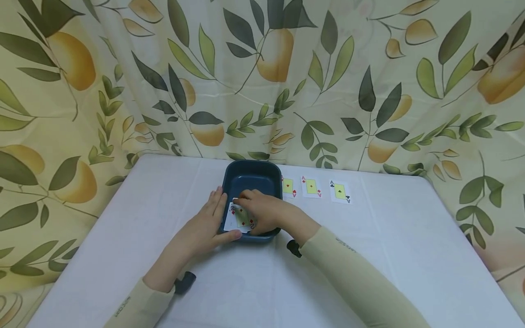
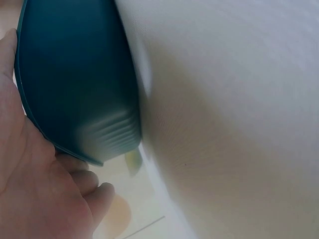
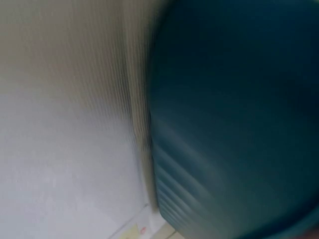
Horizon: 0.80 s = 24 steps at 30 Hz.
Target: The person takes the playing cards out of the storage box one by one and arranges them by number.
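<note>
A dark blue tray stands in the middle of the white table. Inside its near end lies a small stack of playing cards, face up with red pips. My right hand reaches into the tray, its fingers bent over the cards and pinching their far edge. My left hand rests against the tray's left wall with straight fingers, its thumb lying along the front rim. The left wrist view shows that palm against the tray's outer wall. The right wrist view is blurred and shows only the tray's wall.
Three ace cards lie face up in a row to the right of the tray: a red one, another red one and a black one. A leaf-and-fruit patterned curtain hangs behind the table.
</note>
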{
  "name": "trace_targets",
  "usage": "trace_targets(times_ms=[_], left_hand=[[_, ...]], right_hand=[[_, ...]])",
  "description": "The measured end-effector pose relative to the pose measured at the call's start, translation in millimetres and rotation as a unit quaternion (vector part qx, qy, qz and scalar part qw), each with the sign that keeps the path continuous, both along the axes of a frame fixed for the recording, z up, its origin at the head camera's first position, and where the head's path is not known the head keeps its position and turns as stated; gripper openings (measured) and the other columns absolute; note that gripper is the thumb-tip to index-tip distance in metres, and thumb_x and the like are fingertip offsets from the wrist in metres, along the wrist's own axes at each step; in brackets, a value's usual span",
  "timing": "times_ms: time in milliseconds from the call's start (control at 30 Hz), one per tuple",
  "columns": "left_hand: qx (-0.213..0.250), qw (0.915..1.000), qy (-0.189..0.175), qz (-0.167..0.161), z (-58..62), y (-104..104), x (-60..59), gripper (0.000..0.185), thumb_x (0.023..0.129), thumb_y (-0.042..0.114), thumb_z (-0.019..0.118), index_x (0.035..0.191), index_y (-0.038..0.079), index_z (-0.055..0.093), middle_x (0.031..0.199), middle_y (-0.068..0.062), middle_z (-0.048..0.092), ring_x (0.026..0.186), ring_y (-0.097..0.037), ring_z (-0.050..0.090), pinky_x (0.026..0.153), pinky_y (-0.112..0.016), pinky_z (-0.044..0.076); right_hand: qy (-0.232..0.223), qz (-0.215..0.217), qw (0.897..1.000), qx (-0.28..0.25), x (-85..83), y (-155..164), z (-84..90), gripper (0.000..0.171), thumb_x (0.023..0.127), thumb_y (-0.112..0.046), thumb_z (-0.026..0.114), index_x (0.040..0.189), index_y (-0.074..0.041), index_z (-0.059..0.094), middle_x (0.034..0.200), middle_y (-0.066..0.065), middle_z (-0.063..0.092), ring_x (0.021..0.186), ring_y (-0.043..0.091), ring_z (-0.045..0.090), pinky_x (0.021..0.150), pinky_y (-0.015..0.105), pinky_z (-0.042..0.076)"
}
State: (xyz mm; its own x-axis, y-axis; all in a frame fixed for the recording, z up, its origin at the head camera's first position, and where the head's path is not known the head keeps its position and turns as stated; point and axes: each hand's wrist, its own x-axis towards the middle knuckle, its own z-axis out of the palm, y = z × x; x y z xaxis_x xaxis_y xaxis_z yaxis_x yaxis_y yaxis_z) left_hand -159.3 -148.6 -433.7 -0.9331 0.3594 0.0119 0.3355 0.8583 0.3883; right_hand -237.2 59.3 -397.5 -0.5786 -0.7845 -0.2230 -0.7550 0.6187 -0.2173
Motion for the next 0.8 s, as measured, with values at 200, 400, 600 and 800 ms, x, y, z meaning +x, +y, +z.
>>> trace_targets(times_ms=[200, 400, 600, 800], left_hand=[[-0.002, 1.0000, -0.004, 0.000, -0.1, 1, -1.2, 0.114, 0.085, 0.080, 0.049, 0.159, 0.002, 0.011, 0.168, -0.011, -0.004, 0.155, -0.029, 0.004, 0.118, -0.050, 0.028], [-0.002, 1.0000, -0.009, 0.004, -0.4, 1, -0.8, 0.115, 0.084, 0.081, 0.049, 0.160, 0.004, 0.010, 0.168, -0.010, -0.005, 0.155, -0.029, 0.004, 0.118, -0.049, 0.029], [-0.001, 1.0000, -0.008, 0.005, -0.1, 1, 0.4, 0.113, 0.086, 0.078, 0.051, 0.159, 0.003, 0.012, 0.168, -0.011, -0.004, 0.155, -0.029, 0.004, 0.119, -0.050, 0.028], [0.007, 1.0000, -0.004, 0.001, 1.8, 1, 0.9, 0.109, 0.088, 0.072, 0.057, 0.159, 0.001, 0.014, 0.168, -0.013, -0.001, 0.154, -0.030, 0.005, 0.119, -0.050, 0.026]], right_hand=[[-0.001, -0.006, 1.000, 0.013, -1.5, -3, -7.5, 0.090, 0.075, -0.038, 0.088, 0.151, -0.016, 0.044, 0.147, 0.004, 0.045, 0.130, 0.021, 0.044, 0.107, 0.036, 0.046], [0.004, -0.006, 1.000, 0.025, -3.5, -5, -12.5, 0.087, 0.076, -0.039, 0.087, 0.148, -0.015, 0.046, 0.144, 0.004, 0.049, 0.126, 0.020, 0.046, 0.105, 0.034, 0.047], [0.006, -0.008, 1.000, 0.024, -3.5, -7, -13.1, 0.085, 0.075, -0.039, 0.088, 0.147, -0.017, 0.049, 0.138, 0.003, 0.052, 0.116, 0.018, 0.048, 0.101, 0.032, 0.050], [-0.009, -0.014, 0.999, 0.029, -5.4, -11, -11.1, 0.085, 0.074, -0.036, 0.089, 0.147, -0.018, 0.050, 0.136, 0.005, 0.052, 0.113, 0.019, 0.047, 0.100, 0.035, 0.050]])
